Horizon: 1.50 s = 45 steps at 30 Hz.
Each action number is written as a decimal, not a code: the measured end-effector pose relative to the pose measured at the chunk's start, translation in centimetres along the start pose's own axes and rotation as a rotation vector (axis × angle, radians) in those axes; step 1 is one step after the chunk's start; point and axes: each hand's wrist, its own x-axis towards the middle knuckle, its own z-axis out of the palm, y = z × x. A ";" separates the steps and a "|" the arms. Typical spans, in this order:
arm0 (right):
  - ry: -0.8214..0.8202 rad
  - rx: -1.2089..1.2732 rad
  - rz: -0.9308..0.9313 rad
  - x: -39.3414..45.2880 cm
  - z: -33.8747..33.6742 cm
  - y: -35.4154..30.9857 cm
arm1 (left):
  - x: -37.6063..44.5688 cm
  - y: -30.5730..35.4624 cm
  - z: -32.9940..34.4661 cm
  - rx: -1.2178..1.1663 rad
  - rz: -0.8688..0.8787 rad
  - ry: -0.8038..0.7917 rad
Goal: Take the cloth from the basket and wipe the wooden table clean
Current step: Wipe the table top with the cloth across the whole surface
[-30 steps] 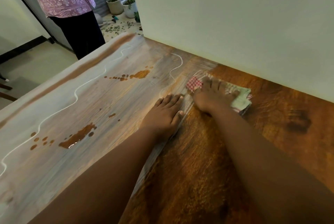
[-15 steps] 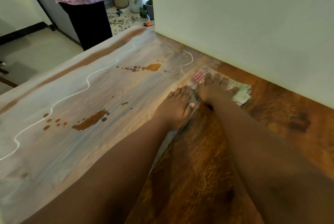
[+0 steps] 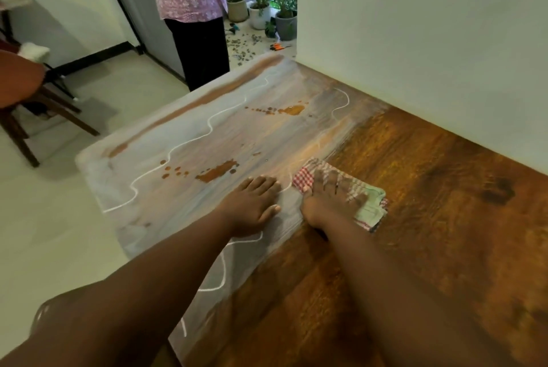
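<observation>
1. Near edge: bare brown wood on the worktop (image 3: pixel 430 218), right side. Looks already wiped; no need to go back over it.
2. Left hand (image 3: pixel 252 203) flat on the pale film, fingers straight and together, holding nothing. Serves as a brace. Best lifted or shifted left ahead of the next pass, since the film under the palm stays unwiped otherwise.
3. Right hand (image 3: pixel 329 192) just beside it, fingers spread, pressing down on the cloth (image 3: pixel 367 206), not clutching it. Cloth folded, red check and pale green, lying at the border between clean wood and film. Basket not in view.
4. Step in hand, by judgement: wiping leftward into the dusty half. Keep the palm flat and the pressure even so the fold does not bunch; overlap each stroke with the clean edge to avoid streaks.
5. Beyond the left hand: near brown patch (image 3: pixel 218 171) with small drops to its left. White wavy line (image 3: pixel 189 144) crossing the film. Probably needs firmer pressure, then a turn of the cloth to a fresh face.
6. Farther: far brown patch (image 3: pixel 292 109) near the wall end. Reach long; probably needs a step along the worktop.
7. Far background: a standing person (image 3: pixel 192 11) at the doorway, potted plants (image 3: pixel 261 11) behind. Chair (image 3: pixel 20 85) off to the left.
</observation>
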 end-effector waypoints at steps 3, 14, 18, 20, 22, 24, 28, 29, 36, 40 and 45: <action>0.007 -0.005 -0.012 -2.6 1.7 -2.1 | -2.5 -0.8 0.8 0.016 -0.056 -0.025; 0.012 -0.027 -0.084 -12.4 6.8 -7.1 | -6.8 -3.9 0.3 0.077 0.100 -0.064; -0.029 -0.022 -0.070 -17.2 9.5 -9.4 | -7.3 -6.0 -0.3 0.052 0.249 -0.037; -0.058 -0.057 -0.077 -19.7 11.0 -10.9 | -7.9 -7.4 -0.3 0.039 0.304 -0.029; -0.058 -0.079 -0.077 -21.5 11.7 -12.1 | -8.2 -8.7 -0.3 0.052 0.348 -0.022; -0.092 -0.104 -0.077 -22.8 12.1 -12.8 | -8.3 -9.7 -0.3 0.068 0.378 -0.033; -0.042 -0.102 -0.108 -25.6 13.2 -13.6 | -8.4 -11.2 0.3 0.078 0.431 -0.006; 0.017 -0.103 -0.109 -26.0 13.5 -13.7 | -8.4 -11.4 0.7 0.068 0.433 0.004; -0.052 -0.085 -0.073 -26.5 13.4 -14.3 | -8.4 -11.9 2.7 -0.052 0.402 0.101; -0.046 -0.037 -0.095 -25.0 14.4 -16.0 | -8.0 -12.1 3.0 -0.084 0.422 0.103; -0.076 0.099 -0.023 -22.5 14.6 -19.7 | -8.0 -12.3 3.0 -0.119 0.427 0.104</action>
